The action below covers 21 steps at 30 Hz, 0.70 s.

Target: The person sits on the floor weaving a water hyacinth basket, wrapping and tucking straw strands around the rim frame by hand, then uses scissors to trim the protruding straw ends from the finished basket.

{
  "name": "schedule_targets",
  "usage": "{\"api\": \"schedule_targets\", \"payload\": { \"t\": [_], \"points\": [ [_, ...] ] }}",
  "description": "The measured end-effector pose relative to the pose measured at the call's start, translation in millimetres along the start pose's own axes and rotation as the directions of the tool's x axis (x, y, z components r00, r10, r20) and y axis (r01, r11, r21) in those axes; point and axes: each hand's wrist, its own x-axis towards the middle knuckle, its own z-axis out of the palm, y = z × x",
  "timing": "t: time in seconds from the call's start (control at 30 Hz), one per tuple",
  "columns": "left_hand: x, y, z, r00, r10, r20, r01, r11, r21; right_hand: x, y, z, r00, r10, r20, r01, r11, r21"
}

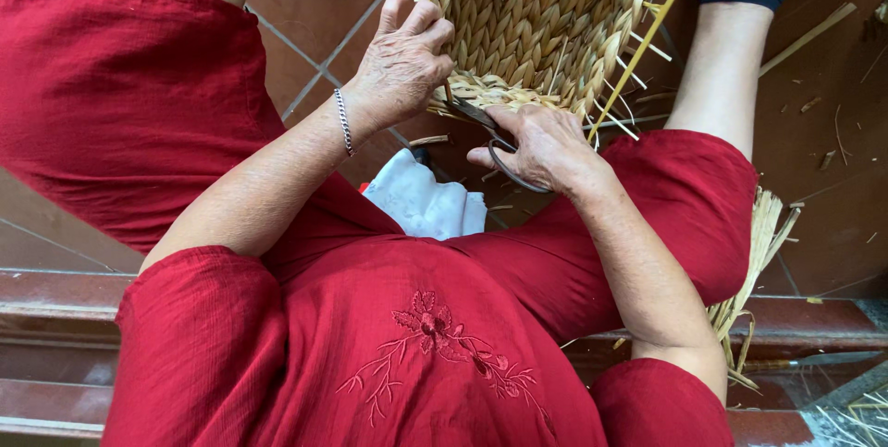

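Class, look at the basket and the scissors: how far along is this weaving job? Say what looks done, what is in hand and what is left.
Done: the basket wall is closely woven, as far as the view shows. In hand: the left hand steadies its edge while the right hand holds scissors at the loose ends there. Left: yellow stakes and stray ends jut from the side, untrimmed.

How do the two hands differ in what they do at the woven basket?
The left hand grips the edge of the woven basket with bent fingers; the right hand holds dark scissors at the basket's lower rim. The left hand lies higher, against the basket's side; the right hand lies lower, under the rim. The left wrist bears a silver bracelet; the right wrist is bare. Both are bare hands touching the basket.
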Motion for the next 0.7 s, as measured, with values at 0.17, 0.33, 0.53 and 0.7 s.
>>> {"api": "schedule_targets", "payload": {
  "t": [0.17, 0.33, 0.53, 0.7],
  "points": [
    [0.3, -3.4, 1.9, 1.0, -0.009, -0.006, 0.009, 0.999, -0.042, 8.2, -7.5, -4.1, 0.997, -0.073, -0.003, 0.073, 0.994, -0.084],
    [2.5, -5.8, 5.4, 0.999, -0.028, -0.015, 0.027, 0.998, -0.049, 9.7, -6.0, -3.6, 0.995, -0.099, 0.014, 0.1, 0.989, -0.112],
    [4.7, -12.7, 5.0, 0.976, -0.098, -0.194, 0.065, 0.984, -0.169, 7.8, 4.0, -4.1, 0.993, -0.094, -0.075, 0.088, 0.993, -0.078],
    [-0.8, -53.9, -26.7, 0.883, -0.429, -0.193, 0.434, 0.901, -0.013, -6.5, 31.6, -20.2, 0.981, 0.185, -0.062, -0.191, 0.975, -0.111]
  ]
}}
